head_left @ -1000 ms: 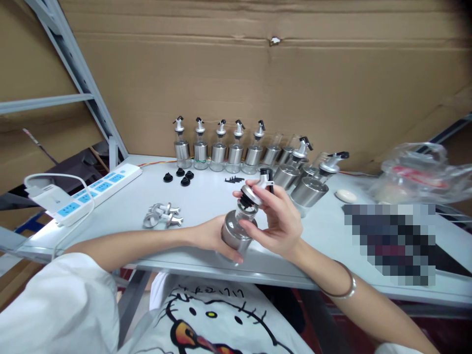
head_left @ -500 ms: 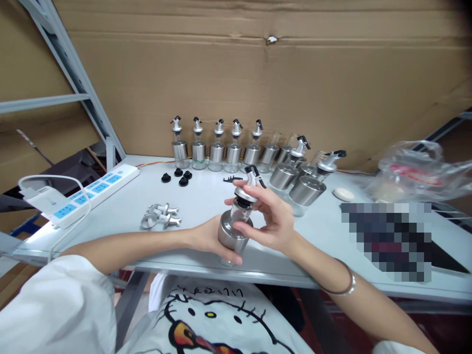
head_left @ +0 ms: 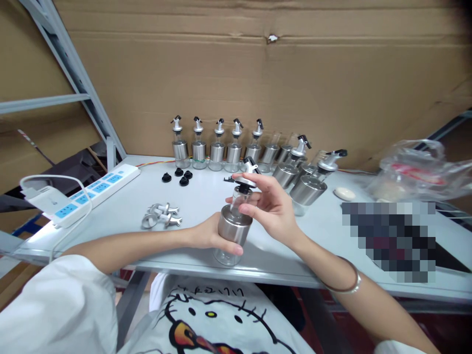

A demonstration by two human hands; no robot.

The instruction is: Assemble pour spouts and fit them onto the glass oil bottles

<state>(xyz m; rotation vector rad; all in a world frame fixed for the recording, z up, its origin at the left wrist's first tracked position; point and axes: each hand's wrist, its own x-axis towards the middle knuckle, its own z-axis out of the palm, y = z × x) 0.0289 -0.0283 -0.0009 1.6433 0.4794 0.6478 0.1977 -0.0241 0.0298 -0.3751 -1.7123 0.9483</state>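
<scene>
Near the table's front edge stands an oil bottle (head_left: 235,227), glass with a steel sleeve, tilted slightly. My left hand (head_left: 216,236) is wrapped round its lower body, thumb across the front. At the neck, my right hand (head_left: 271,209) grips the silver pourer spout (head_left: 250,169) with its black flip cap. Its index finger lies along the spout's collar, while the thumb touches the glass neck. The black stopper under the collar sits at the bottle mouth; how deep it goes, I cannot tell. Loose silver spout parts (head_left: 161,216) lie left of my left hand.
Several bottles with spouts (head_left: 234,152) line the cardboard wall, others without. Two spouted bottles (head_left: 309,189) stand to the right. Black stoppers (head_left: 183,181), a power strip (head_left: 99,189), black small parts (head_left: 228,179), a white oval object (head_left: 344,193) and a plastic bag (head_left: 409,172) surround them.
The bottle is more upright, with its base clearer below my left hand. My right hand has shifted slightly; its index finger now lies flatter over the spout's collar.
</scene>
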